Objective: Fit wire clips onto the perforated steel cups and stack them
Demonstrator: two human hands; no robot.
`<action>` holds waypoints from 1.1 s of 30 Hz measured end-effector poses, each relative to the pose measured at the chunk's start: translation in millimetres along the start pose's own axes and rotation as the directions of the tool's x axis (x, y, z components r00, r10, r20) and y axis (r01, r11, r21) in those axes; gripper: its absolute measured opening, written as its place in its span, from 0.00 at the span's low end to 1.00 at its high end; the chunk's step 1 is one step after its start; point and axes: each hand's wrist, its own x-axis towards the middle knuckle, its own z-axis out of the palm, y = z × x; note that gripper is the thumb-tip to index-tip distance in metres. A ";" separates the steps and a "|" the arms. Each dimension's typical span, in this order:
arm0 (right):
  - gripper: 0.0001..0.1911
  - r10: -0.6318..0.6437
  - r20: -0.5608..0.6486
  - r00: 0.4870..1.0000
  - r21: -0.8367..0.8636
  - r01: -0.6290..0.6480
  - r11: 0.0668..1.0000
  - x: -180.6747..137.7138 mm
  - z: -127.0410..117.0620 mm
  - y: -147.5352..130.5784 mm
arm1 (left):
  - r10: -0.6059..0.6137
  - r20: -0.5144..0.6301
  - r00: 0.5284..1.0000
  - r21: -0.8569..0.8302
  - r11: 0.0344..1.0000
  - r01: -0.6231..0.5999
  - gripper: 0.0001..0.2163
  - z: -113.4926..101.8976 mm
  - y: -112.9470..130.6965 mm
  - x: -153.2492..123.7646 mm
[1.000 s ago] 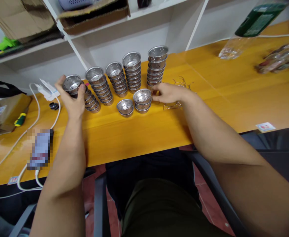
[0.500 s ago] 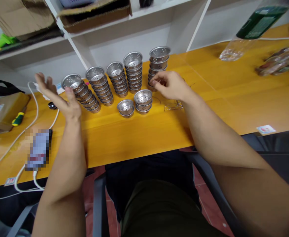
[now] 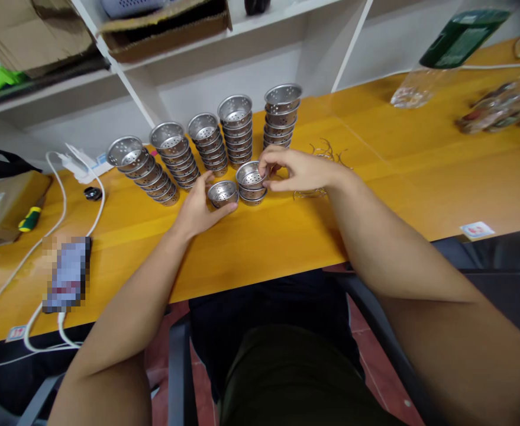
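Note:
Two short stacks of perforated metal cups stand side by side at the middle of the table in the head view. My left hand (image 3: 202,207) curves round the left short stack (image 3: 223,194), fingers behind it and thumb along its front. At the right short stack (image 3: 251,182), my right hand (image 3: 286,168) has its curled fingers and thumb on the right side of the upper cup. Behind my hands rise several taller stacks of the same cups, among them a leaning stack (image 3: 142,168) at the left and an upright stack (image 3: 283,112) at the right.
Thin bent wires (image 3: 326,157) lie right of my right hand. A plastic bottle (image 3: 446,53) and wrapped items (image 3: 499,109) are farther right. At the left are a phone (image 3: 68,275), white cables and a green-yellow screwdriver (image 3: 29,218). White shelves (image 3: 242,71) stand behind.
My left hand has come right and down from beside the leaning stack to the left short stack. My right hand has moved left from the far-right tall stack to the right short stack.

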 end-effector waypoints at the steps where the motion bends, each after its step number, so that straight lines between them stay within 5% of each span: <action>1: 0.22 -0.001 -0.013 1.000 -0.008 0.001 1.000 0.3 0.4 -1.9 | -0.041 0.031 0.999 -0.026 0.999 0.042 0.54 2.6 -5.4 -0.1; 4: 0.30 0.047 -0.050 0.998 -0.021 -0.048 0.999 0.2 2.2 -6.6 | -0.048 0.048 0.998 -0.078 0.996 0.052 0.53 7.1 -19.0 -0.5; 8: 0.40 0.172 -0.118 0.978 -0.043 -0.178 0.983 -1.9 2.2 -11.7 | 0.087 -0.056 0.995 -0.074 0.993 -0.091 0.57 5.9 -22.9 1.6; 13: 0.43 0.165 -0.247 0.955 -0.146 -0.205 0.968 -0.9 4.0 -25.4 | 0.337 -0.206 0.919 0.045 0.941 -0.335 0.57 -5.6 -6.5 9.2; 18: 0.32 0.017 -0.138 0.990 -0.220 -0.048 0.974 10.4 32.9 -50.5 | 0.458 -0.185 0.869 0.053 0.888 -0.457 0.61 -7.8 11.5 12.2; 22: 0.22 -0.152 -0.061 0.986 -0.174 0.139 0.975 14.3 50.5 -61.6 | 0.495 -0.070 0.866 0.002 0.869 -0.496 0.50 -9.7 17.2 8.8; 25: 0.20 -0.278 -0.010 0.961 -0.006 0.278 0.961 11.9 44.8 -60.3 | 0.519 -0.091 0.850 -0.035 0.851 -0.524 0.44 -12.6 19.2 6.4; 28: 0.20 -0.353 -0.029 0.935 0.161 0.353 0.922 11.9 37.8 -57.2 | 0.528 -0.149 0.836 -0.057 0.839 -0.541 0.45 -11.8 20.2 6.6; 33: 0.28 -0.397 -0.153 0.905 0.189 0.421 0.887 21.9 50.6 -57.4 | 0.544 -0.237 0.804 -0.091 0.812 -0.576 0.45 -4.1 16.5 10.0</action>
